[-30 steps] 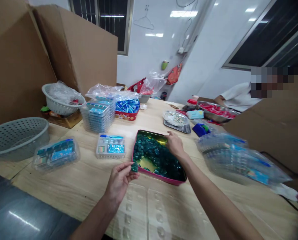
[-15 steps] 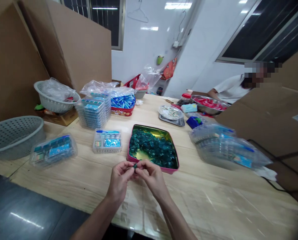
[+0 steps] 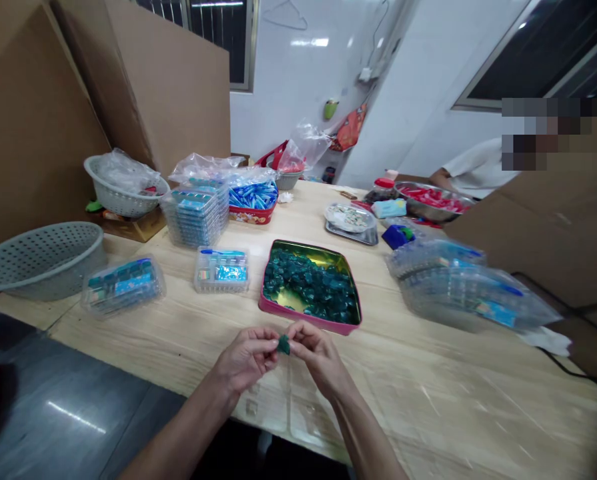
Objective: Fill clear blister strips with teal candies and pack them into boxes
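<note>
Between my fingertips is a small dark green piece [image 3: 283, 345], thin and shiny; its exact kind is too small to make out. My left hand [image 3: 251, 358] pinches its left side, and my right hand [image 3: 314, 351] pinches its right side. Both hands are just above the table's near edge. Right behind them stands a pink-rimmed tin [image 3: 312, 322] with a gold inside, holding a heap of similar dark green pieces [image 3: 323, 283]. Left of the tin lies a clear plastic case [image 3: 222, 270] with a blue pen and a blue packet in its compartments.
Another filled case [image 3: 123, 285] lies farther left beside a grey basket [image 3: 43, 257]. Stacked cases [image 3: 195, 212] and a red tin of blue pens [image 3: 253, 202] stand behind. More cases [image 3: 458, 287] pile up at right. A person [image 3: 478, 167] sits beyond a metal bowl [image 3: 431, 203].
The green piece now shows more between my fingers, looking flatter and wider. My hands have shifted slightly right and away from the tin's rim. The whole view has moved a little.
</note>
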